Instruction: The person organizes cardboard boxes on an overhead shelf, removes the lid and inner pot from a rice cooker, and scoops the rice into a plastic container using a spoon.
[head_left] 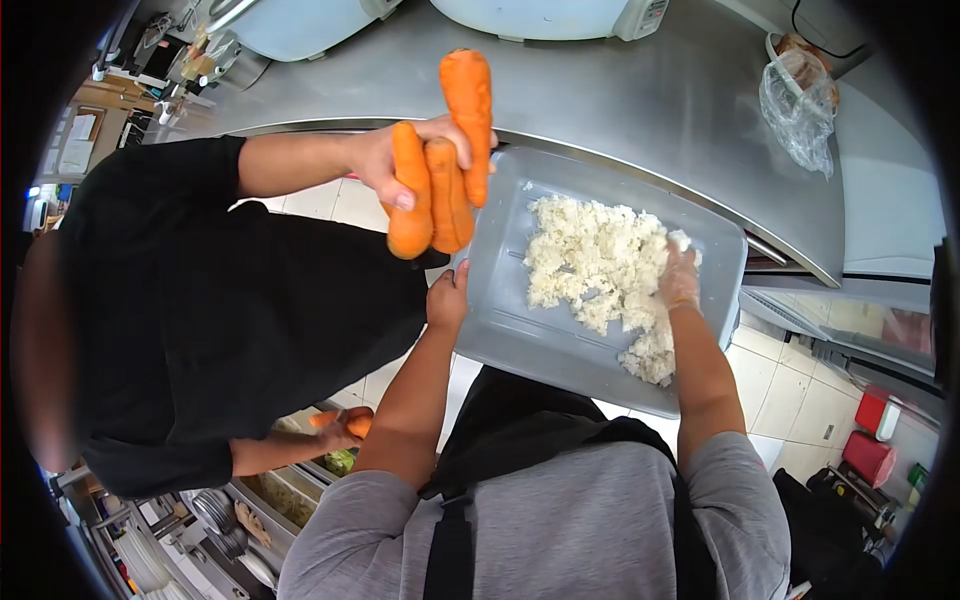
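Observation:
A grey plastic tub (505, 330) is in front of me, with loose clumps of cooked white rice (590, 255) spread over its middle and right side. My left hand (447, 297) grips the tub's left rim, thumb up along the edge. In a clear plastic glove, my right hand (679, 277) is down in the rice at the tub's right side. Its fingers look curled around rice, though their tips are partly hidden. Just above my left hand, a co-worker's hand (385, 170) holds several carrots (467, 110) beside the tub's upper left corner.
The co-worker in black stands close on my left, another carrot (357, 422) in their lower hand. Behind the tub runs a steel counter (580, 95) bearing large pale-blue appliances (545, 15). A clear plastic bag (800, 110) hangs at upper right. Food bins (280, 498) lie lower left.

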